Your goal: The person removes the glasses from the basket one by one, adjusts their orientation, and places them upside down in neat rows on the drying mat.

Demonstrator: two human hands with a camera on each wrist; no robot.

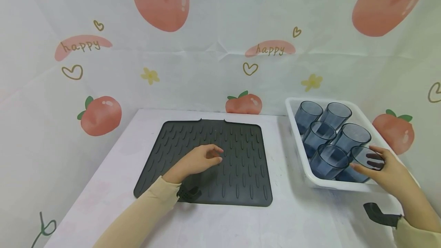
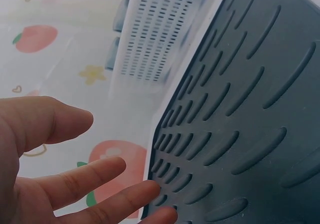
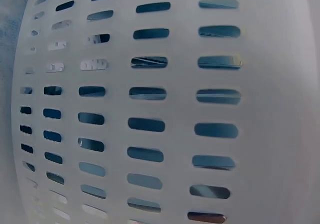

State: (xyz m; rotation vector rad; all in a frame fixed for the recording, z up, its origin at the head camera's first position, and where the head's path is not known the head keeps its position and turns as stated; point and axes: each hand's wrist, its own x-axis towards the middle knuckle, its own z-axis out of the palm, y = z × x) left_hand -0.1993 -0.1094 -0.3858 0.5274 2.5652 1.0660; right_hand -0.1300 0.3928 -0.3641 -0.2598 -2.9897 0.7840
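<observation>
In the head view, my right hand (image 1: 396, 173) grips a clear blue drinking glass (image 1: 363, 157) at its rim, thumb on the near left side and fingers showing dark through the glass. That glass is at the front right corner of a white basket (image 1: 344, 185). Several like glasses (image 1: 330, 155) stand beside it in two rows. My left hand (image 1: 196, 160) hovers above a dark ridged drying mat (image 1: 241, 179), fingers loosely bent, holding nothing; in the left wrist view its fingers are spread apart. The right wrist view shows only the basket's slotted wall (image 3: 175, 109), hiding the right hand.
The mat lies flat on a white table (image 1: 282, 217), left of the basket. Behind both hangs a white cloth (image 1: 206, 75) printed with fruit, close to the table's back edge. The basket's raised walls surround the glasses.
</observation>
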